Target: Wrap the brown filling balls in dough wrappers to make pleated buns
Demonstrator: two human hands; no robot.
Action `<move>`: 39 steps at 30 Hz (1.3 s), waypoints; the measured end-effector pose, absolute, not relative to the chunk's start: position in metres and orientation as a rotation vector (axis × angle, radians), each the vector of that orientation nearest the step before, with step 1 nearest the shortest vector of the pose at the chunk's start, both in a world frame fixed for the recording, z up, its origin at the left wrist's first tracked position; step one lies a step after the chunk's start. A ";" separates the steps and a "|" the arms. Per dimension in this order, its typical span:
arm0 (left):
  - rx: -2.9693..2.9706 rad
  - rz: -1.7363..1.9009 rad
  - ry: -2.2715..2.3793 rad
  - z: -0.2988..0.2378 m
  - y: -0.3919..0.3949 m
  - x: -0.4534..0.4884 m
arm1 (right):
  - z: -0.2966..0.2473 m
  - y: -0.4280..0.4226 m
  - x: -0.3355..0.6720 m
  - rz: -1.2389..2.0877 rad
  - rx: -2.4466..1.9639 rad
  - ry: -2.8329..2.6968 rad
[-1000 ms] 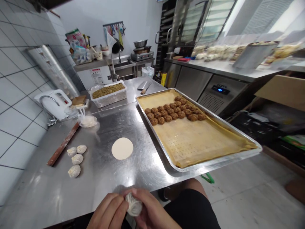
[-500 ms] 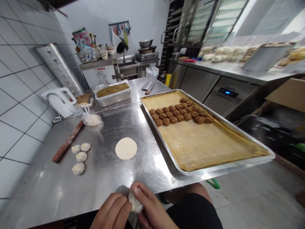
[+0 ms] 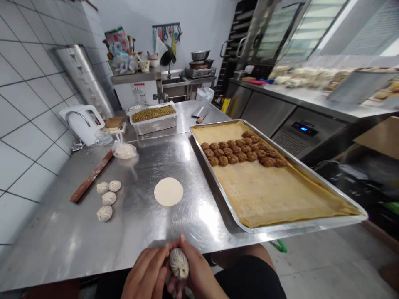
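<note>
A pleated stuffed bun (image 3: 179, 263) sits cupped between my two hands at the table's near edge, its small pinched opening facing me. My left hand (image 3: 147, 272) curls around its left side, fingers bent. Against the right side presses my right hand (image 3: 198, 265), thumb up along the dough. Beyond them a round flat dough wrapper (image 3: 168, 192) lies on the steel table (image 3: 137, 232). Several finished pleated buns (image 3: 109, 198) stand in a small group to the left, beside a wooden rolling pin (image 3: 91, 176).
A large lined tray (image 3: 280, 199) on the right holds several brown filling balls (image 3: 232, 152) and overhangs the table edge. Farther back are a tub of chopped filling (image 3: 154, 118), a bag of dough (image 3: 124, 150), a scraper (image 3: 200, 112) and a white kettle (image 3: 79, 124).
The bun has turned between my hands, so its gathered opening now faces me. My fingers have shifted to cup its sides. The view has swung slightly left.
</note>
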State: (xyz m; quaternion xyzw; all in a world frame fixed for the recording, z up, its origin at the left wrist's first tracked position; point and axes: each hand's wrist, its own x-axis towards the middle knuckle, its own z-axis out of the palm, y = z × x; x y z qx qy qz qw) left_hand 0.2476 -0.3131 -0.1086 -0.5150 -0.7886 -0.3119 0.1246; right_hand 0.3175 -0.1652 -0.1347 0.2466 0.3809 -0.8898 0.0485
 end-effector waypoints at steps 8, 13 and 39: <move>-1.314 -1.081 -2.381 -0.141 -0.319 0.244 | -0.145 -0.184 0.306 -2.700 0.827 1.102; -0.723 -0.981 -2.551 -0.117 -0.369 0.160 | -0.136 -0.147 0.293 -2.548 0.861 1.914; -0.126 -1.109 -2.354 -0.113 -0.411 0.084 | -0.114 -0.084 0.197 -1.607 0.500 2.768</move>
